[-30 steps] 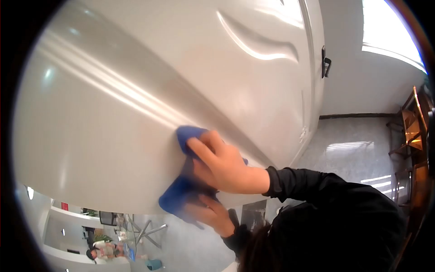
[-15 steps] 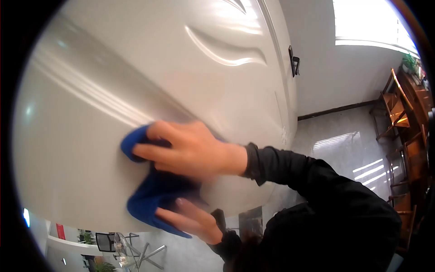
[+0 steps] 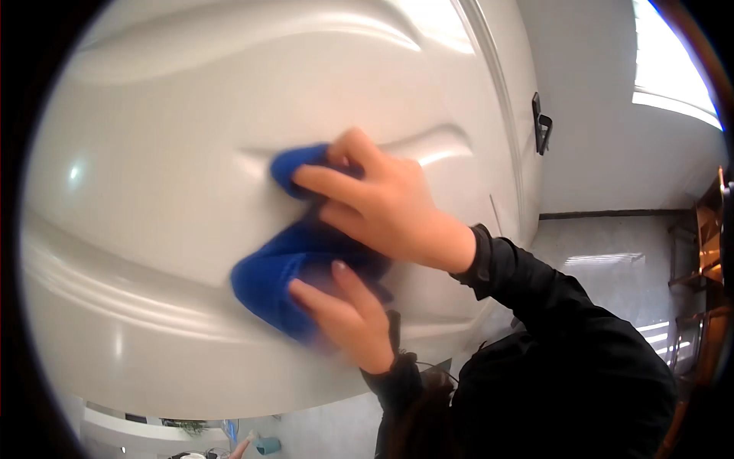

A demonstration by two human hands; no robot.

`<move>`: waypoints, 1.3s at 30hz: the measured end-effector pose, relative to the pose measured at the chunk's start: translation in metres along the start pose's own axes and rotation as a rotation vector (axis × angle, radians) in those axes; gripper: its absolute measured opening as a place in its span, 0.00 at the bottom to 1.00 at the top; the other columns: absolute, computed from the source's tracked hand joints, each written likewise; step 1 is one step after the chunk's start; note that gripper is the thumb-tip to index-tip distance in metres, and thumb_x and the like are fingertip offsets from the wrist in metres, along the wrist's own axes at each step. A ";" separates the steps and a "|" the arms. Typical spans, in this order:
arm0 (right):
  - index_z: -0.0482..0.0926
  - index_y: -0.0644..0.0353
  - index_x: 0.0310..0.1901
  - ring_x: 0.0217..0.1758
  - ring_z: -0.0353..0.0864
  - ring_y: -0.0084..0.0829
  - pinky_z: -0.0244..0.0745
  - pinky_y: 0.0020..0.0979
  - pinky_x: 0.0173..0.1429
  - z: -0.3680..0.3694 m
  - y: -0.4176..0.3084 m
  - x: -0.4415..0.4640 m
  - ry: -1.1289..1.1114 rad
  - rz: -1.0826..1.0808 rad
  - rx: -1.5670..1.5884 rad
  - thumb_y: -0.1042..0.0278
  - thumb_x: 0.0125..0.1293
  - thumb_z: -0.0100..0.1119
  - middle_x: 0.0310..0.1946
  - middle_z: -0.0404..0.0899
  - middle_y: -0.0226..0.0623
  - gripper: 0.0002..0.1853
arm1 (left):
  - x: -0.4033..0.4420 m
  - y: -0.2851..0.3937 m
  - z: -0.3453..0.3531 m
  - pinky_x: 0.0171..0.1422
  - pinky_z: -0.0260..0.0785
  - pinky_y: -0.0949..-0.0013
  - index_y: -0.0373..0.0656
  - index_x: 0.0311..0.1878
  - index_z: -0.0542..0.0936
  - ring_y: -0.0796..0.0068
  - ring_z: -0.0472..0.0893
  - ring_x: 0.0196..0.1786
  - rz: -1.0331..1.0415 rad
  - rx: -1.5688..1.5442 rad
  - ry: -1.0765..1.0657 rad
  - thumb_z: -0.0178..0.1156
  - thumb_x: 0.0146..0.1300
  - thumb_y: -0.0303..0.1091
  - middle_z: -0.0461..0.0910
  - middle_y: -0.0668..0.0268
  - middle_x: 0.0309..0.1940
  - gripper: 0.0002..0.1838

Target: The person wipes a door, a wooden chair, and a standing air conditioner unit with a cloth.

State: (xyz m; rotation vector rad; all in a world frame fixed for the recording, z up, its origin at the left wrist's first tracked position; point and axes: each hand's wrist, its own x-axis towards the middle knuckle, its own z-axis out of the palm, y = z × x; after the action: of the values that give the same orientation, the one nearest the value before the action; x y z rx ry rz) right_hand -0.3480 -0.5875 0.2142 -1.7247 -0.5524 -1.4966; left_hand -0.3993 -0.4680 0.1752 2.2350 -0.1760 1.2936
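Note:
A blue cloth (image 3: 264, 279) lies bunched against a glossy off-white panel (image 3: 153, 176) with raised, curved mouldings. My right hand (image 3: 386, 199) is closed on the upper part of the cloth, its fingers bent and pressing it to the panel. One folded end of the cloth sticks out past those fingertips. Below, my left hand (image 3: 348, 317) grips the lower part of the cloth, with thumb and index finger showing on top of it. The rest of its fingers are hidden or blurred. Both sleeves are black.
A black handle (image 3: 541, 124) projects near the panel's right edge. Wooden chairs (image 3: 711, 237) stand at the far right on a grey floor (image 3: 604, 264), under a bright window (image 3: 677, 65). At the bottom, a teal container (image 3: 267, 445) and part of a person's limb (image 3: 241, 447) show.
Both hands and the cloth have moved up the panel, from the long lower ridge to the curved moulding above. The camera view has shifted too. Each hand keeps its hold.

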 end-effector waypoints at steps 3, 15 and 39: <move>0.80 0.48 0.44 0.32 0.78 0.32 0.74 0.30 0.30 -0.015 0.032 -0.031 -0.033 0.029 0.049 0.72 0.46 0.65 0.38 0.70 0.35 0.20 | -0.021 0.017 0.032 0.65 0.53 0.54 0.25 0.63 0.56 0.38 0.61 0.62 -0.093 0.052 -0.084 0.50 0.69 0.41 0.60 0.34 0.60 0.31; 0.75 0.67 0.48 0.45 0.75 0.42 0.70 0.33 0.49 -0.095 0.188 -0.148 -0.002 0.464 -0.082 0.82 0.53 0.56 0.46 0.70 0.46 0.18 | -0.113 0.062 0.167 0.38 0.72 0.58 0.30 0.44 0.73 0.45 0.80 0.38 0.246 -0.238 -0.326 0.55 0.66 0.36 0.78 0.43 0.32 0.15; 0.78 0.53 0.49 0.56 0.72 0.36 0.63 0.40 0.60 -0.049 0.133 -0.342 -0.758 -0.198 0.216 0.69 0.54 0.56 0.51 0.75 0.35 0.18 | -0.317 -0.070 0.148 0.41 0.70 0.50 0.35 0.30 0.80 0.47 0.78 0.30 -0.498 0.582 -0.281 0.54 0.62 0.43 0.79 0.51 0.27 0.18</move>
State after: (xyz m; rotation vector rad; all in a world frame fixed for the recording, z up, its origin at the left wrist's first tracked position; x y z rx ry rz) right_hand -0.3529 -0.6522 -0.1502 -2.0755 -1.2500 -0.8123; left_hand -0.4279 -0.5338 -0.1740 2.6873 0.6995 0.8170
